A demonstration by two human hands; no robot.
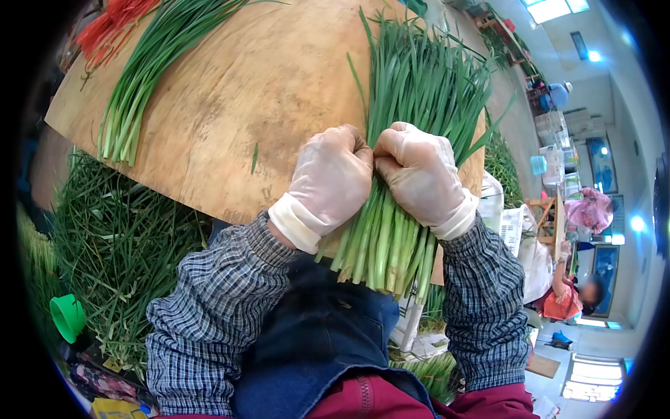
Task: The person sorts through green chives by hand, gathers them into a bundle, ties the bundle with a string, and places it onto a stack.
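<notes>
A thick bunch of long green leafy stalks [382, 241], like garlic chives, lies at the right of the wooden board, pale cut ends toward my body. My left hand [331, 174], in a thin whitish glove, is closed at the bunch's left edge. Closed on top of the stalks is my right hand [419, 171], gloved the same way. Both fists nearly meet, thumbs and fingers pressed together. Whatever they pinch is hidden. A smaller bunch of the same greens [143, 98] rests apart at the board's left.
The wooden board [237, 105] spans the front. Red stringy strips [112, 28] lie at its far left corner. Below left are a heap of loose greens [125, 258] and a green plastic cup [67, 318]. Another person [569, 297] is at the far right, near a white crate [513, 227].
</notes>
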